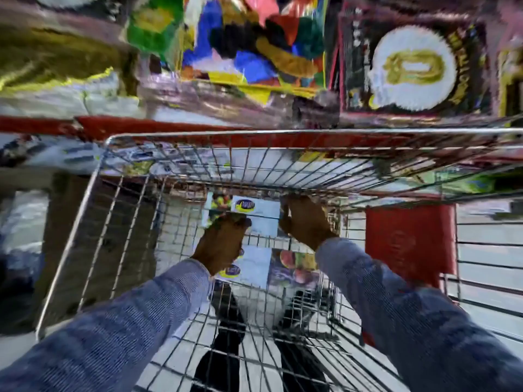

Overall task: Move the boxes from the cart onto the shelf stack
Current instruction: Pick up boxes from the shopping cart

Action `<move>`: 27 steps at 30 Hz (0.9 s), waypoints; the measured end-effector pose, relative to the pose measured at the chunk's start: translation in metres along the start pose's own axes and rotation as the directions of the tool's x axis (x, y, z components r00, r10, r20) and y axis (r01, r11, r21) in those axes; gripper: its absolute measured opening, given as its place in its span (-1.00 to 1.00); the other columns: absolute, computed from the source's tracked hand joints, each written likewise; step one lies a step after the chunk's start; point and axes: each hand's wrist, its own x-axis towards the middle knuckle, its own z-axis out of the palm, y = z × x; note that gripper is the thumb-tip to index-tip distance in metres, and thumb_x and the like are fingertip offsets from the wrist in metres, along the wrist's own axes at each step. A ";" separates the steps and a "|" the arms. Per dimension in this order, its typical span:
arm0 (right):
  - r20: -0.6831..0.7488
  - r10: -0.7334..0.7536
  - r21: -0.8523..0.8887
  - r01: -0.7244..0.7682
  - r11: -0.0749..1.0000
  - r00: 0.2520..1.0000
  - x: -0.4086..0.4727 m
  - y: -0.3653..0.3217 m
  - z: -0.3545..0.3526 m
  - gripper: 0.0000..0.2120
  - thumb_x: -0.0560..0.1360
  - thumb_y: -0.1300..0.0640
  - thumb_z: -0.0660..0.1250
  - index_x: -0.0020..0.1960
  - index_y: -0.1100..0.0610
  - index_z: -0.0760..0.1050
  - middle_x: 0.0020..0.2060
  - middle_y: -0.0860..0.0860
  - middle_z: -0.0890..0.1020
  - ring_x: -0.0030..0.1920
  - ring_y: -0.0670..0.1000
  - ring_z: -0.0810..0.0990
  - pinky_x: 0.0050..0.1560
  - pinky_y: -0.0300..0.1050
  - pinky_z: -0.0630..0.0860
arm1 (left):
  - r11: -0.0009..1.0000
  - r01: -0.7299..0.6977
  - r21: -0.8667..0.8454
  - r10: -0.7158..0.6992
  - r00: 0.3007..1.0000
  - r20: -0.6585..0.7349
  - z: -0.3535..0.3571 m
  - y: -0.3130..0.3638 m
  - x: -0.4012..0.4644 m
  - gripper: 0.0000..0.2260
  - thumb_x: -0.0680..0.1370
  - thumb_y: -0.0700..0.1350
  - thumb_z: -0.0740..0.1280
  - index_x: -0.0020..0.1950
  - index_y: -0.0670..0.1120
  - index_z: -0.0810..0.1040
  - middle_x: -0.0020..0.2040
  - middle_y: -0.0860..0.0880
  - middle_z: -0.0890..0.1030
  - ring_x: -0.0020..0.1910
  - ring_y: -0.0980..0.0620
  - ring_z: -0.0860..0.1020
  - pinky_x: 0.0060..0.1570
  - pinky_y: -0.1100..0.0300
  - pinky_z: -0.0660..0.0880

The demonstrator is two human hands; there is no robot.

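Observation:
Both my arms reach down into a wire shopping cart [93, 193]. At the cart's far end lies a white box [261, 212] with a blue and yellow logo. My left hand [223, 241] grips its near left edge and my right hand [304, 219] holds its right side. Closer to me on the cart floor lies a second white box [252, 267] with the same logo and a fruit picture. Above the cart's far rim stands the shelf stack [254, 60] of colourful packaged goods, blurred.
A red shelf edge [169, 125] runs just beyond the cart's far rim. A red plastic flap [410, 239] hangs on the cart's right side. Dark shoes [226, 335] show through the cart floor. Grey flooring lies at the right.

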 end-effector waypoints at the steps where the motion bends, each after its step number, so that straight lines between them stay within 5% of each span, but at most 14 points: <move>1: 0.003 -0.029 0.014 0.029 0.999 1.000 0.006 0.000 0.004 -0.57 0.40 0.03 0.16 0.18 0.21 0.52 0.06 0.24 0.63 0.10 0.28 0.59 -0.02 0.07 0.54 | 0.999 -0.013 0.040 0.013 1.000 0.008 0.006 -0.006 0.004 -0.46 0.33 -0.39 0.41 0.31 -0.18 0.48 0.25 -0.23 0.57 0.12 -0.25 0.58 0.08 -0.10 0.58; 6: 0.089 -0.138 -0.042 0.142 0.989 0.986 0.019 -0.004 -0.001 -0.50 0.47 0.07 0.30 0.39 0.14 0.37 0.26 0.20 0.56 0.26 0.24 0.50 0.20 0.11 0.50 | 0.961 -0.056 0.271 0.045 0.998 0.044 0.006 -0.002 0.005 -0.29 0.07 -0.45 0.52 0.23 -0.26 0.53 0.13 -0.26 0.62 0.04 -0.28 0.61 -0.07 -0.09 0.63; 10: 0.124 -0.214 -0.129 0.230 0.965 0.969 0.023 0.000 0.002 -0.46 0.46 0.06 0.33 0.42 0.09 0.32 0.26 0.16 0.56 0.25 0.20 0.51 0.18 0.07 0.47 | 0.924 -0.029 0.381 0.016 0.999 0.036 0.001 0.002 0.010 -0.29 0.00 -0.31 0.61 0.15 -0.19 0.59 0.04 -0.16 0.64 -0.02 -0.21 0.62 -0.18 -0.06 0.60; 17: 0.191 -0.216 -0.216 0.255 0.942 0.958 0.035 0.001 0.009 -0.42 0.49 0.06 0.34 0.44 0.13 0.24 0.24 0.16 0.55 0.23 0.20 0.52 0.14 0.04 0.49 | 0.903 -0.049 0.427 0.001 0.994 0.111 0.000 0.002 0.023 -0.37 0.09 -0.18 0.65 0.14 -0.17 0.58 0.08 -0.18 0.63 0.05 -0.25 0.58 -0.04 -0.14 0.56; 22: 0.188 -0.188 -0.225 0.229 0.947 0.964 0.038 -0.001 0.001 -0.47 0.44 0.13 0.35 0.38 0.19 0.32 0.25 0.21 0.54 0.24 0.25 0.50 0.18 0.04 0.47 | 0.883 -0.083 0.462 0.035 0.993 0.111 -0.007 0.007 0.031 -0.56 0.09 -0.34 0.54 -0.06 -0.19 0.59 -0.23 -0.13 0.65 -0.26 -0.19 0.62 -0.33 0.02 0.56; 27: 0.136 -0.238 -0.274 0.268 0.924 0.962 0.015 -0.007 -0.041 -0.49 0.41 0.06 0.36 0.33 0.17 0.41 0.21 0.20 0.58 0.22 0.23 0.53 0.21 0.07 0.49 | 0.914 -0.095 0.395 0.066 0.994 0.088 -0.055 0.026 0.009 -0.60 0.17 -0.33 0.51 -0.02 -0.21 0.58 -0.20 -0.15 0.64 -0.26 -0.21 0.61 -0.40 0.04 0.57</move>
